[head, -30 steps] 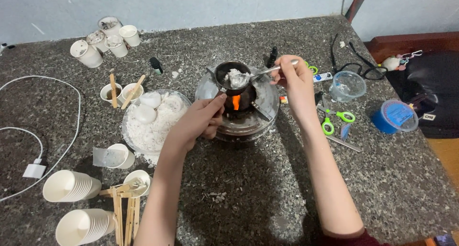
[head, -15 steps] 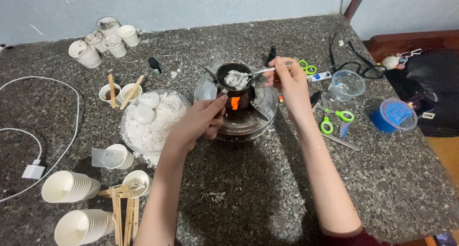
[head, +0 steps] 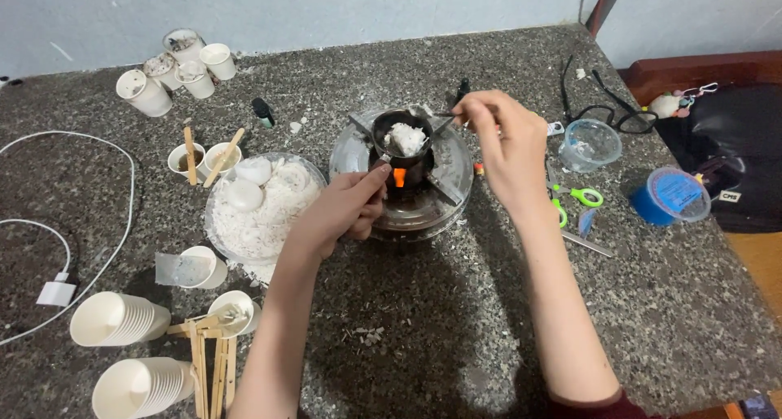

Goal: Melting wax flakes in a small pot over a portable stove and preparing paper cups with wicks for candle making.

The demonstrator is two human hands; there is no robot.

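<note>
A small dark metal cup with white wax flakes in it sits over an orange flame on a round metal stand. My left hand grips the cup's handle at the stand's near left. My right hand holds a metal spoon whose tip is down in the flakes. Left of the stand, a clear bowl holds white wax flakes and two white discs.
Paper cups stand at the back left, stacked cups and wooden sticks at the front left. A white cable lies far left. Green scissors, a clear cup, a blue tub and glasses are at the right.
My right hand has turned and moved slightly right and down, tipping the spoon steeper into the cup. The flame looks smaller. My left hand has stayed put.
</note>
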